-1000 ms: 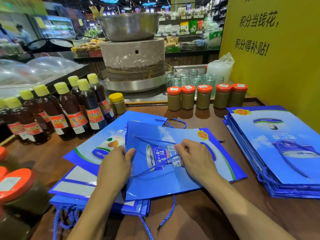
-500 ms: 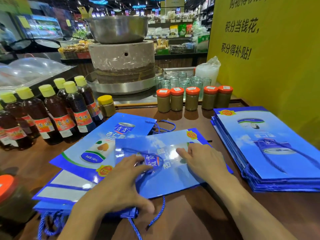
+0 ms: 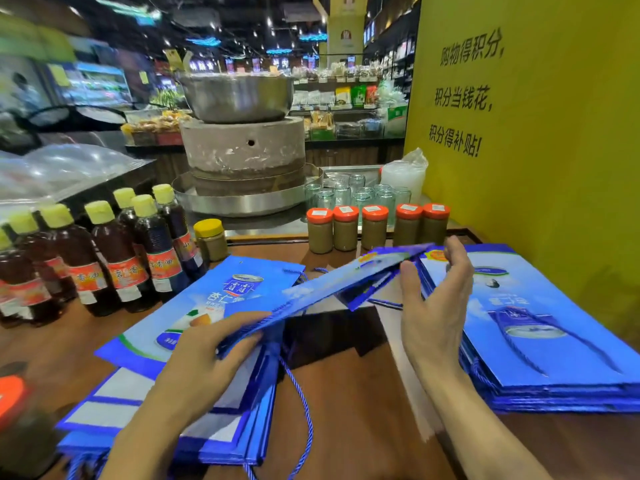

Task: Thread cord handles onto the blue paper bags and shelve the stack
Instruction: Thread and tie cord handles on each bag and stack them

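Note:
A flat blue paper bag is lifted off the wooden table, tilted with its far end higher. My left hand grips its near edge, thumb on top. My right hand is spread around its far right end, fingers straight. A blue cord handle dangles from the bag's near edge. On the right lies a stack of blue bags with cords. A second pile of blue bags lies on the left under my left hand.
Dark sauce bottles with yellow caps stand at the left. Orange-lidded jars line the table's back, with empty glass jars and a stone mill behind. A yellow wall rises on the right. An orange-lidded jar sits near left.
The bag lay flat on the left pile under both hands. Now it is raised off the table and carried to the right, toward the right stack. The view has also shifted.

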